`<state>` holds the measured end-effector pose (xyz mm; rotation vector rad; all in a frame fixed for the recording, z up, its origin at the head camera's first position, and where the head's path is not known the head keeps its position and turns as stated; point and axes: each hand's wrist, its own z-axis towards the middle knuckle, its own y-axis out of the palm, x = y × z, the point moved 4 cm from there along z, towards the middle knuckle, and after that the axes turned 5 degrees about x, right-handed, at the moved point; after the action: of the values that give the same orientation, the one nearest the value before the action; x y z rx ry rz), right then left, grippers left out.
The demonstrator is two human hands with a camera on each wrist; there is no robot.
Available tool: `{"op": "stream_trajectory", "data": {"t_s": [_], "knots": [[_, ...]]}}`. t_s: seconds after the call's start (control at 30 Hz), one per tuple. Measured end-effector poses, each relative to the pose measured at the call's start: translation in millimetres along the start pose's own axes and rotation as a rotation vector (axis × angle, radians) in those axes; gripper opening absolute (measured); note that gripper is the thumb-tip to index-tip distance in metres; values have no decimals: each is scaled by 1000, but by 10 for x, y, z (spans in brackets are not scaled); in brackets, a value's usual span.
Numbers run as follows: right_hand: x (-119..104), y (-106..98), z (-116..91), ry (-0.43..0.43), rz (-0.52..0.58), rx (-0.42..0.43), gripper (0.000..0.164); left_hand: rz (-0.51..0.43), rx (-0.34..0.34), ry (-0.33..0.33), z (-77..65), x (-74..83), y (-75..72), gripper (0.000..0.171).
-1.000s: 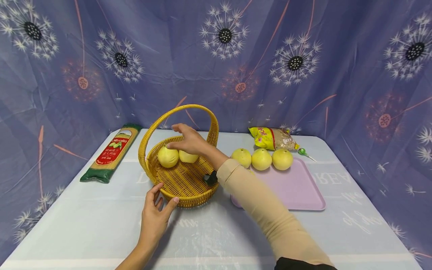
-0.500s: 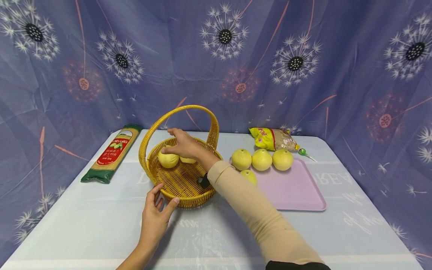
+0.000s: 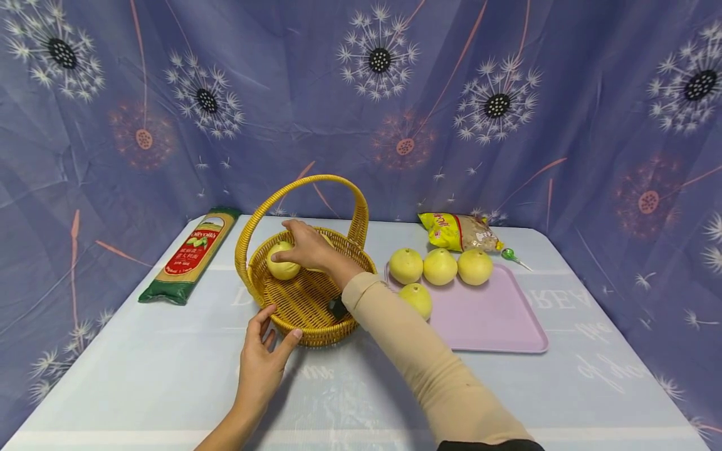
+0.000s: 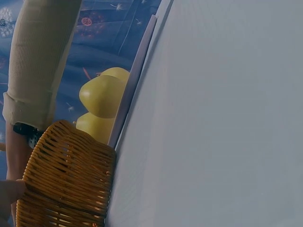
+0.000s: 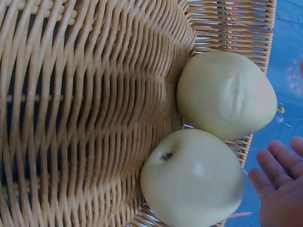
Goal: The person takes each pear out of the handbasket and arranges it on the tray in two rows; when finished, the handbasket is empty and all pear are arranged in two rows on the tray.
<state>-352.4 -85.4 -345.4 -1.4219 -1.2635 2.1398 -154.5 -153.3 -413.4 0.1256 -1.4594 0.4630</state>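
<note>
A yellow wicker basket (image 3: 321, 337) with a tall arched handle stands left of the table's middle. Two round, pale yellow-green fruits lie side by side in its far part: the left fruit (image 3: 284, 268) is plain to see, the other fruit (image 5: 194, 179) is mostly behind my right hand in the head view. Reaching over the basket's right side, my right hand (image 3: 313, 249) is above them, thumb near the left fruit. In the right wrist view its fingers (image 5: 279, 163) look apart from both fruits. My left hand (image 3: 262, 363) touches the basket's near left side with spread thumb and fingers.
Right of the basket, a lilac tray (image 3: 496, 319) carries several similar fruits (image 3: 440, 267). Behind it lie a yellow-and-clear food bag (image 3: 459, 232) and a green-wrapped lollipop (image 3: 509, 255). At the far left is a pasta packet (image 3: 194, 254). A patterned curtain (image 3: 316, 94) hangs behind.
My right hand has lowered slightly toward the fruits in the basket, and its forearm has shifted left, uncovering a fruit on the tray. My left hand keeps its place at the basket.
</note>
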Motion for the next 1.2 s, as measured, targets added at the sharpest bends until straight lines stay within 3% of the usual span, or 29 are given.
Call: {"op": "stream_trajectory", "data": {"t_s": [0.53,1.2], "knots": [[54,174,49,-13,-86,-4,83,6,4,9,12,-20,-7,68],[46,209,23,-26,-237,-87,73,-6,4,6,10,-15,-5,67]]}}
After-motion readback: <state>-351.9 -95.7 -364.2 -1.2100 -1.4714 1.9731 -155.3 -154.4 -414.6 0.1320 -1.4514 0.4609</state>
